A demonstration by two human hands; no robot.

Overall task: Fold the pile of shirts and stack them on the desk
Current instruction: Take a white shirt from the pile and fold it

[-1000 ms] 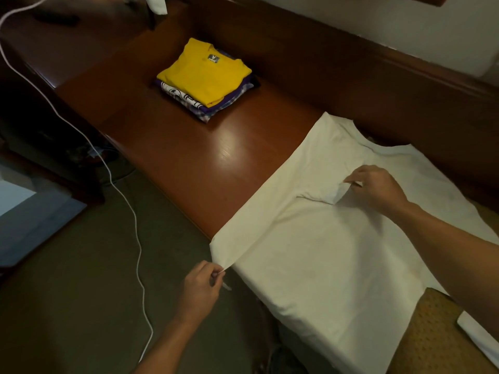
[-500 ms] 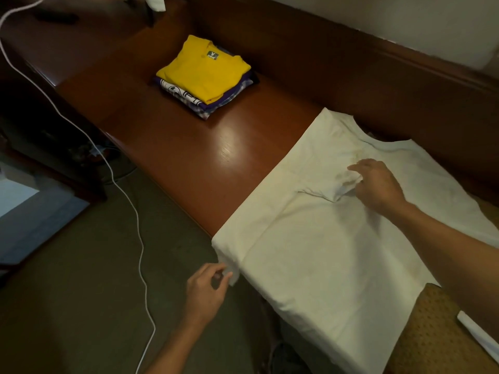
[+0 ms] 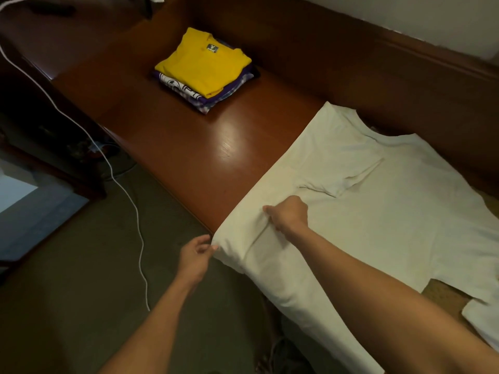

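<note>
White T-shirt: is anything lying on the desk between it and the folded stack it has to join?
Nothing visible. Only bare desk lies between the white T-shirt and the folded stack topped by a yellow shirt. The left hand and right hand grip the T-shirt's corner.

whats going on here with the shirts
A person is folding a white t-shirt spread on the wooden desk. The left hand pinches the shirt's corner at the desk's near edge, and the right hand grips the fabric just beside it. One sleeve lies folded in over the body. A stack of folded shirts, yellow on top, sits farther along the desk.
</note>
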